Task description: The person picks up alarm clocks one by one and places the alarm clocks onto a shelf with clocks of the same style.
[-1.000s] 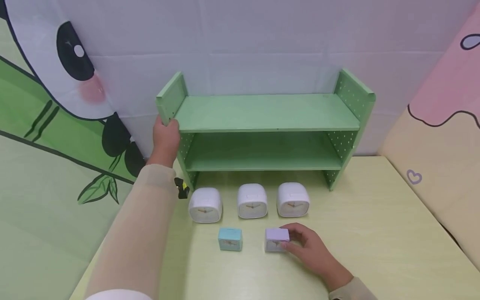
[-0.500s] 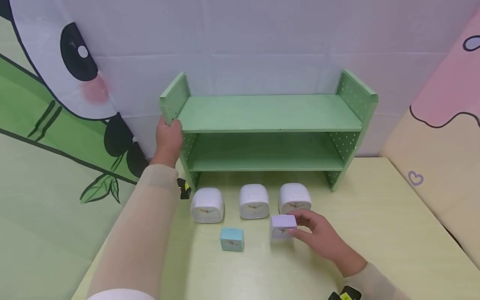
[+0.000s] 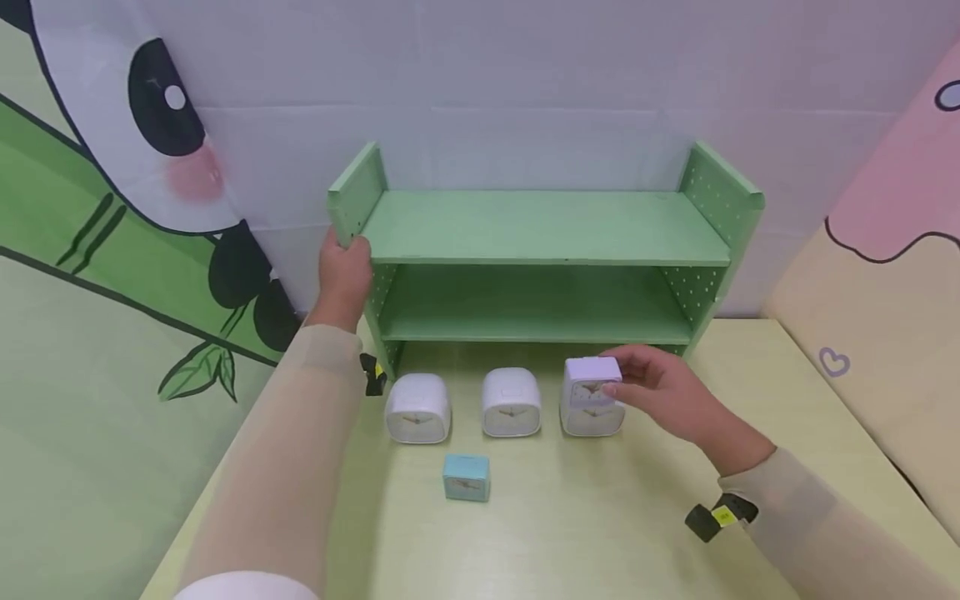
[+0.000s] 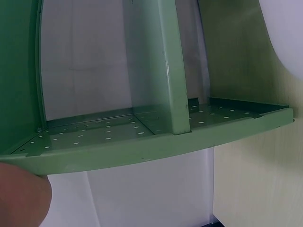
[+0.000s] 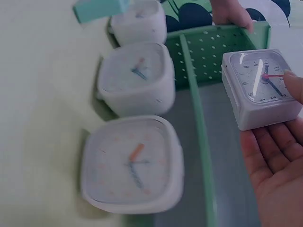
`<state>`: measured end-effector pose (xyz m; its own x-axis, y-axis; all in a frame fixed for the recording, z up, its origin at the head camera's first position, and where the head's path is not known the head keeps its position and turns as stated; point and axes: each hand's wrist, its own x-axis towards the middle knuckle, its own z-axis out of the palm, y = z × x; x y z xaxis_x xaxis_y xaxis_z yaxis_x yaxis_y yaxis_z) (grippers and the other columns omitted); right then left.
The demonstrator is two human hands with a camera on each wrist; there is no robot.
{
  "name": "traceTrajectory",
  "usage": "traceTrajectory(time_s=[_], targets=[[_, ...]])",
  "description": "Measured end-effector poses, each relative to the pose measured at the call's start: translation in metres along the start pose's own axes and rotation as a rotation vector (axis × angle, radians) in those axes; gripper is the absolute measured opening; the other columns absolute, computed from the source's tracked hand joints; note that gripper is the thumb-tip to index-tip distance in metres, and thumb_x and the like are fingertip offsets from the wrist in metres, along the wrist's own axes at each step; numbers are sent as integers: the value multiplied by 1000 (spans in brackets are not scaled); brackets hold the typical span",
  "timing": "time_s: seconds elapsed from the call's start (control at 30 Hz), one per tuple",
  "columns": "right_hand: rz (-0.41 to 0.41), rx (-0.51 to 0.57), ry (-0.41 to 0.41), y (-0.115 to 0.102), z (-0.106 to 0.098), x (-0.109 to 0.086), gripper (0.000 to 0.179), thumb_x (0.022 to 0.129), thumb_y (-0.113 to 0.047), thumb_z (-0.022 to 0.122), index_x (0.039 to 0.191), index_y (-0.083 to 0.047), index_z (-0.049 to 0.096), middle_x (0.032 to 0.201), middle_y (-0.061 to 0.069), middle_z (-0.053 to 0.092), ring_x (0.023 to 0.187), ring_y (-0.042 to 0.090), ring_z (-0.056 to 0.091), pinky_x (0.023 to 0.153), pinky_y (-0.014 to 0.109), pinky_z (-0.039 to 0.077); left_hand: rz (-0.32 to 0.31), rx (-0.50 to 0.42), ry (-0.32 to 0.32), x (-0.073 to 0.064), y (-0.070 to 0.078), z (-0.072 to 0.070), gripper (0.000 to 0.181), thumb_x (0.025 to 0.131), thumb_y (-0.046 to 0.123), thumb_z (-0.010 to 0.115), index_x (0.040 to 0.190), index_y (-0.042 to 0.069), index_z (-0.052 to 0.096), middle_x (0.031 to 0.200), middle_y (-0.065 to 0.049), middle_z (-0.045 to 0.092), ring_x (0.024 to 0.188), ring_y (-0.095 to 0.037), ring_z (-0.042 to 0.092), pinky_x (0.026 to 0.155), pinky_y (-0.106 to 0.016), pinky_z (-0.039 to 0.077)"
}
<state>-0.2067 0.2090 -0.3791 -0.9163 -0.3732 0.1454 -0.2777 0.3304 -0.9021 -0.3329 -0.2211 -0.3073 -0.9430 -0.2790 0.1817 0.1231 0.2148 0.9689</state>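
My right hand (image 3: 663, 387) grips a small lilac alarm clock (image 3: 587, 369) from its right side, thumb over the front edge of the dial. In the head view the clock overlaps the rightmost white clock (image 3: 592, 423); the right wrist view shows it held up, apart from the white clocks. My left hand (image 3: 345, 273) holds the left side panel of a green two-tier shelf (image 3: 547, 225), thumb toward the inner face; its other fingers are mostly hidden behind the panel. In the left wrist view, part of that hand (image 4: 23, 196) shows below the panel edge (image 4: 142, 156).
Two more white clocks, a left one (image 3: 417, 408) and a middle one (image 3: 512, 402), stand in a row before the shelf. A small teal clock (image 3: 467, 477) sits nearer on the pale wooden table (image 3: 555, 550). A patterned cloth wall (image 3: 525, 67) rises behind.
My right hand has lifted the lilac clock off the table and carried it forward and slightly right, toward the shelf. My left hand keeps its hold on the panel.
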Motion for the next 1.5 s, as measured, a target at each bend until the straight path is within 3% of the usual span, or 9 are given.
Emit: traceTrajectory(time_s=[0.23,0.6,0.8,1.0,1.27,1.5], targets=[[-2,-46,15,-24,-48,31,38,98,-13,72,132,0,61,124,17,66,107,20,65,88,28,55,6,34,6,2,2,6,52,104,27,33,155,21,38,145,-4,49,123,-19,44,108,-42,36],[7,-172,97,-56,-114,85,41,99,-24,72,133,-5,62,114,-3,70,102,13,64,85,21,51,-12,25,43,5,2,14,53,104,26,34,157,21,37,148,-5,48,125,-20,44,110,-43,35],[57,-260,85,-64,-139,109,48,99,-37,70,137,-10,59,125,2,66,110,16,60,88,25,48,-22,49,58,7,5,19,53,104,28,34,156,20,36,147,-6,48,125,-20,44,110,-43,35],[75,-240,64,-68,-142,131,53,99,-43,68,141,-13,57,131,7,63,115,20,57,91,33,45,-26,48,87,9,6,24,51,104,26,34,154,18,38,141,-5,49,120,-21,45,106,-42,37],[27,-137,79,-79,-126,149,53,99,-40,69,144,-14,57,131,6,64,118,21,57,99,39,41,-17,47,92,11,4,24,50,103,25,35,152,17,40,136,-6,50,117,-21,45,104,-41,38],[20,-137,89,-79,-111,168,53,99,-36,71,143,-11,57,130,7,64,117,19,57,98,37,42,-26,27,94,13,-1,28,49,102,24,37,150,17,43,128,-4,50,111,-21,46,97,-39,40]])
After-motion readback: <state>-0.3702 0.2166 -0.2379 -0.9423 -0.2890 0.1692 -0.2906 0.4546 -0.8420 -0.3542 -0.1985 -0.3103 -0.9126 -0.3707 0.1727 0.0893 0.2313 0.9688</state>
